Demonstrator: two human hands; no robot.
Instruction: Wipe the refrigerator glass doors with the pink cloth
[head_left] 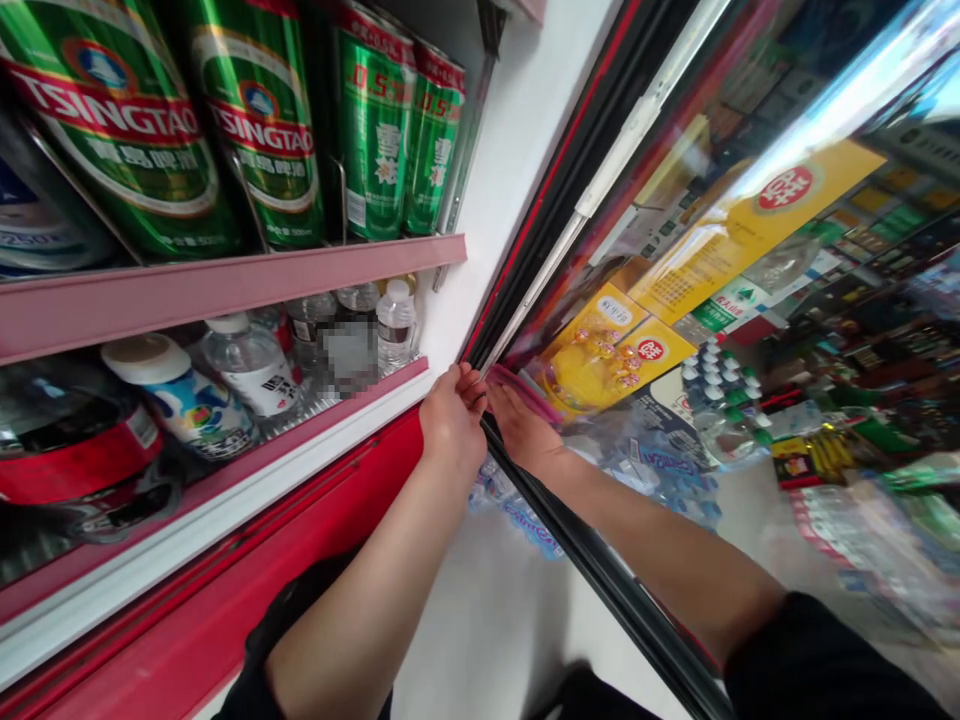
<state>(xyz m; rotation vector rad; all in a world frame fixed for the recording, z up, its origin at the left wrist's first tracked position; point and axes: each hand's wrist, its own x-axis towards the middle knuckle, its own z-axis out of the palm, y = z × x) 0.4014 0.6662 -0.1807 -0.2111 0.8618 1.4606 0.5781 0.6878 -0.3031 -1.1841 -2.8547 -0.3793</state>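
Observation:
A glass-doored drinks fridge stands open in front of me. My left hand (452, 415) is at the bottom hinge-side corner, where the door meets the cabinet. Its fingers are pinched together on something small that I cannot make out, close to the lower end of a pale metal strip (600, 180). My right hand (521, 425) lies against the inner side of the glass door (555, 330), fingers stretched out and close together. Beneath that hand the black door gasket (592, 550) runs along the door's bottom edge.
Green beer cans (259, 130) fill the upper shelf, above a pink shelf edge (225, 290). Bottles (244, 365) stand on the lower shelf. Through the glass I see yellow cartons (615, 350), wrapped water packs (660, 475) and other stacked goods. The pale floor (480, 620) lies below.

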